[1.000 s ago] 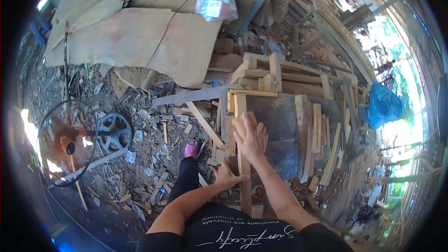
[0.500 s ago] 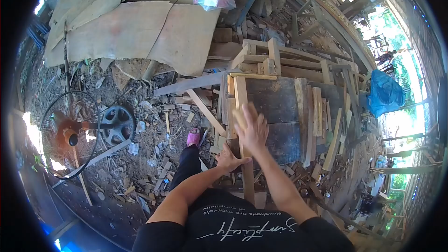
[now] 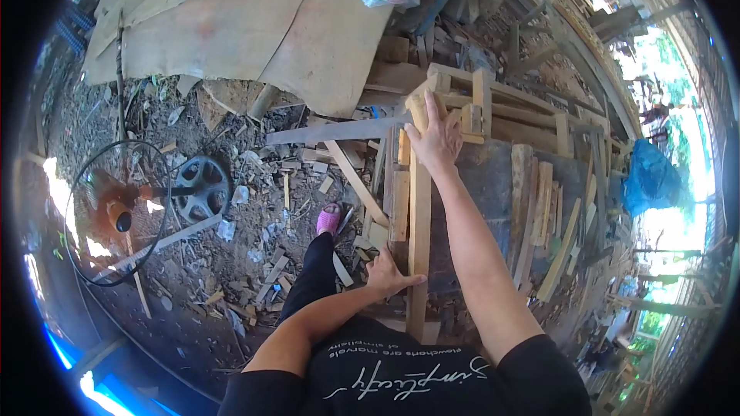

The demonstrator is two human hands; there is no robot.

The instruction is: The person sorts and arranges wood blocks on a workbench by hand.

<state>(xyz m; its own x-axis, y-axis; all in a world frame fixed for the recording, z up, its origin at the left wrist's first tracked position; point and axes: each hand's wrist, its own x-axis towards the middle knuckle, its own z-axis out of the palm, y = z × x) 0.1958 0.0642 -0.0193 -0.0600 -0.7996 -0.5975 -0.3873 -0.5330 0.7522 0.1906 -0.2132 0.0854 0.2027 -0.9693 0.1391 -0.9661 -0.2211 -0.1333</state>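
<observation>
A long pale wooden strip (image 3: 418, 219) lies lengthwise along the near-left side of a dark workbench (image 3: 487, 177). My right hand (image 3: 441, 141) is closed around a short wooden block (image 3: 418, 110) at the strip's far end; the block's underside is hidden. My left hand (image 3: 388, 273) is at the near part of the strip, thumb across its top and fingers bent by the bench's left side. A shorter wood piece (image 3: 399, 206) sits beside the strip on the left.
A handsaw-like long grey blade (image 3: 339, 131) juts left from the bench. Several battens (image 3: 521, 204) lie on the bench's right part. At left stand a fan (image 3: 119, 212) and a black spoked wheel-shaped base (image 3: 202, 189). Wood scraps cover the ground around my pink shoe (image 3: 328, 219).
My right hand, with the wooden block, has moved away from me along the strip to its far end. My left hand stays near the same place on it. The view has shifted slightly.
</observation>
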